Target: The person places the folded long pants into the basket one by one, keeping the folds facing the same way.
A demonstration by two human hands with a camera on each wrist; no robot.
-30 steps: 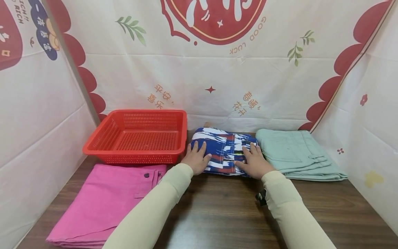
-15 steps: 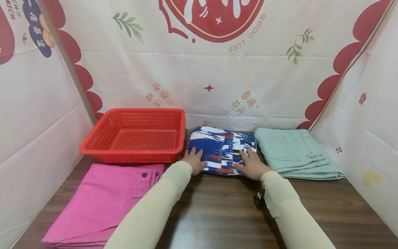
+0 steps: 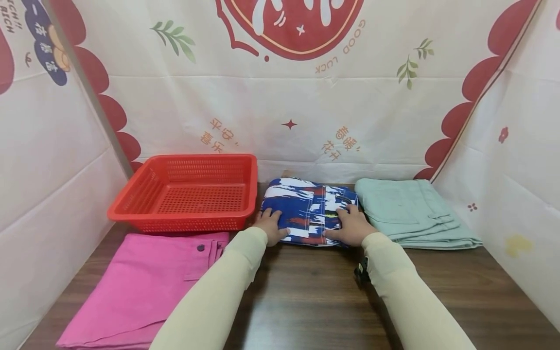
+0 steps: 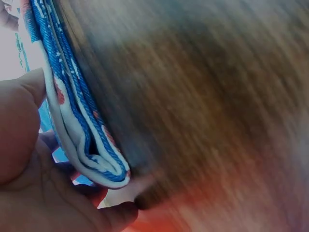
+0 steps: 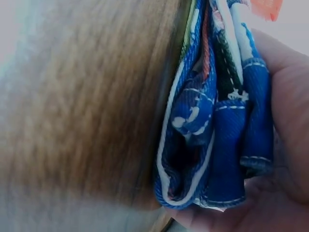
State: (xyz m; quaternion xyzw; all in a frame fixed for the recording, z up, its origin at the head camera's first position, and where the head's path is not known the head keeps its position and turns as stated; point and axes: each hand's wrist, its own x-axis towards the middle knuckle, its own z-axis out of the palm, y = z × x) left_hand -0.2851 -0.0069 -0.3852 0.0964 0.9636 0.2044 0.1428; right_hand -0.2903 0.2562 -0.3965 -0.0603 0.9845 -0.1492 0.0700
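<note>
Gripping the folded patterned denim at its opposite ends, the left hand and the right hand curl thumb and fingers round its edges. It lies on the wood-grained brown desk, between a red perforated plastic basket and a mint-green folded garment. Its twill layers, splashed blue, white and rust, bend into rounded folds; stitched blue tabs show at the right end. Smooth pink cloth lies before the basket.

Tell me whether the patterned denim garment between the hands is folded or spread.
Folded: the patterned denim garment lies as a compact bundle, and both wrist views show several layers stacked at its edges.
</note>
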